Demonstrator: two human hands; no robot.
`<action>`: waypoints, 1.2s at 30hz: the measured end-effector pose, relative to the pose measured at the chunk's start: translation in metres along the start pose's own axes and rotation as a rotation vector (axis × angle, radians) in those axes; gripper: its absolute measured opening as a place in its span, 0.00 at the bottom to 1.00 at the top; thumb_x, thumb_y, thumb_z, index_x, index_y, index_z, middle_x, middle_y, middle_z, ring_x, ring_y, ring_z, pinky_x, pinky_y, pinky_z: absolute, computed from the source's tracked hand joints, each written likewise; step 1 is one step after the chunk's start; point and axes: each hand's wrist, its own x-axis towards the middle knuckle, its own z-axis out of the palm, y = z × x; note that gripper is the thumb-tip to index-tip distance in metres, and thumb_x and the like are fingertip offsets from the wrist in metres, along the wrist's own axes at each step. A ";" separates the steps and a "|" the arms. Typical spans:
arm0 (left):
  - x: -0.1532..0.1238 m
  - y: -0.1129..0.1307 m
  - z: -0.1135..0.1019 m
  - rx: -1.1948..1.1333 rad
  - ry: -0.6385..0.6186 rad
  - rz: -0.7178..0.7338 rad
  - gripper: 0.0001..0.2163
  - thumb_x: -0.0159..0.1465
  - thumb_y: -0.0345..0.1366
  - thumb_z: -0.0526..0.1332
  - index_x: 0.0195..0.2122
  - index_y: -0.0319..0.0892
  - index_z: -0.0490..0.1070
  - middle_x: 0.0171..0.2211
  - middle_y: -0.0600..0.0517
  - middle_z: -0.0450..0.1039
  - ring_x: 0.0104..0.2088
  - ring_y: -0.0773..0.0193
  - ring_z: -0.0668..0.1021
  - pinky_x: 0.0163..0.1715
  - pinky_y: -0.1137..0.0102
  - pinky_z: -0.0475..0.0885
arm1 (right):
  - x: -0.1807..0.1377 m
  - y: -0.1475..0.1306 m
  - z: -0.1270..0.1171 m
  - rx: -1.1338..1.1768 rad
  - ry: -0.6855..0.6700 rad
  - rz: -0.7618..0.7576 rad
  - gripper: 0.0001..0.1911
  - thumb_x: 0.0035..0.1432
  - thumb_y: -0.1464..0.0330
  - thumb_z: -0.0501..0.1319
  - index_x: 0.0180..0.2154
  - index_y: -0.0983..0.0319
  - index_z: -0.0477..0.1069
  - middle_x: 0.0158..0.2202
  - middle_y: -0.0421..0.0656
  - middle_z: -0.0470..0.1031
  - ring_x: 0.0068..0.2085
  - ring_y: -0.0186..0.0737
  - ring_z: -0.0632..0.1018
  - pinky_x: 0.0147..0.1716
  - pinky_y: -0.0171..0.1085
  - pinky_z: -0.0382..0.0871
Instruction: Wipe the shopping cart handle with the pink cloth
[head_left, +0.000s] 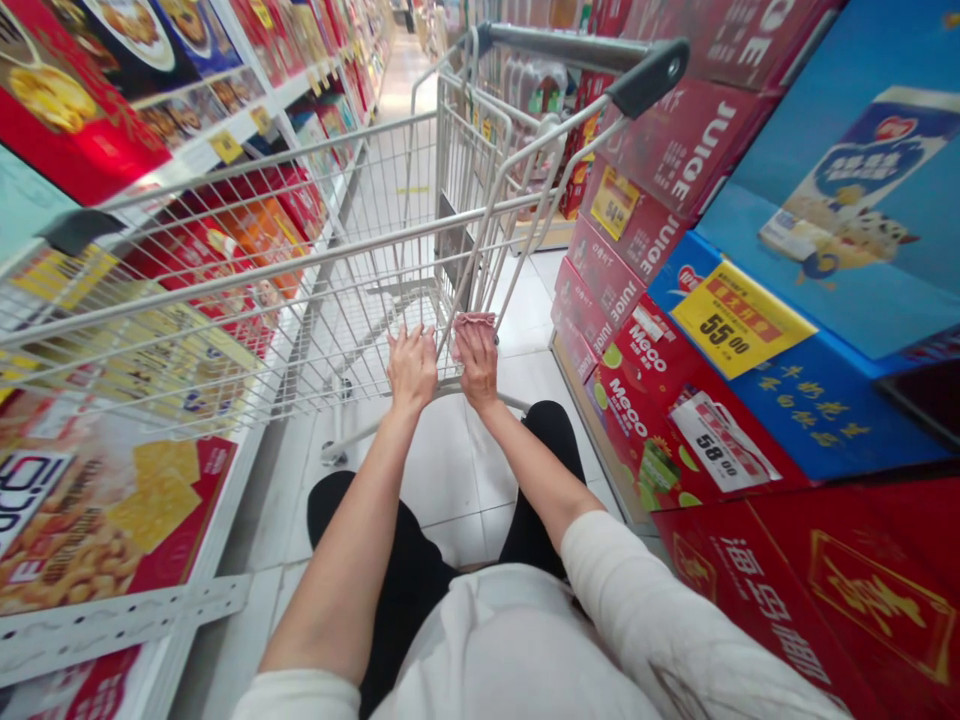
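Observation:
A metal shopping cart (322, 246) stands across the aisle in front of me, its wire basket to the left and its handle bar (570, 47) at the upper right. My left hand (412, 365) has its fingers curled on the lower wires of the basket. Just right of it, my right hand (477, 360) is closed on a pink cloth (475, 320), pressed against the cart's lower frame near the handle end. The fingertips of both hands are partly hidden.
Shelves (247, 115) of packaged food line the left side. Stacked red juice cartons (645, 190) and a blue drink box (840, 200) rise close on the right. White floor tiles (442, 470) lie between my knees. A cart wheel (334, 453) rests on the floor.

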 end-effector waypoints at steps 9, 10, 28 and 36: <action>-0.003 0.003 0.005 0.013 -0.005 0.016 0.32 0.76 0.51 0.37 0.63 0.43 0.75 0.67 0.43 0.71 0.75 0.49 0.62 0.76 0.43 0.46 | -0.061 0.004 -0.001 0.036 -0.229 0.009 0.31 0.66 0.81 0.49 0.66 0.62 0.71 0.68 0.49 0.73 0.76 0.37 0.60 0.76 0.48 0.59; -0.003 0.002 0.006 0.005 -0.005 0.023 0.32 0.76 0.51 0.37 0.63 0.43 0.75 0.67 0.44 0.71 0.75 0.49 0.62 0.76 0.44 0.46 | -0.062 0.006 -0.004 0.039 -0.217 0.013 0.31 0.66 0.81 0.48 0.66 0.63 0.70 0.69 0.49 0.72 0.76 0.37 0.60 0.75 0.48 0.60; -0.008 0.020 0.015 -0.015 -0.068 0.024 0.29 0.76 0.48 0.41 0.65 0.40 0.73 0.70 0.41 0.66 0.77 0.47 0.57 0.77 0.43 0.44 | -0.040 0.017 -0.020 0.018 -0.038 0.218 0.32 0.64 0.82 0.47 0.65 0.66 0.71 0.69 0.55 0.70 0.75 0.43 0.62 0.73 0.51 0.61; -0.014 0.029 0.024 -0.029 -0.058 0.050 0.29 0.77 0.47 0.41 0.67 0.38 0.70 0.72 0.39 0.63 0.77 0.47 0.54 0.76 0.40 0.43 | 0.059 -0.006 -0.046 -0.022 0.342 -0.003 0.27 0.75 0.70 0.44 0.69 0.59 0.66 0.73 0.50 0.64 0.79 0.43 0.53 0.75 0.56 0.58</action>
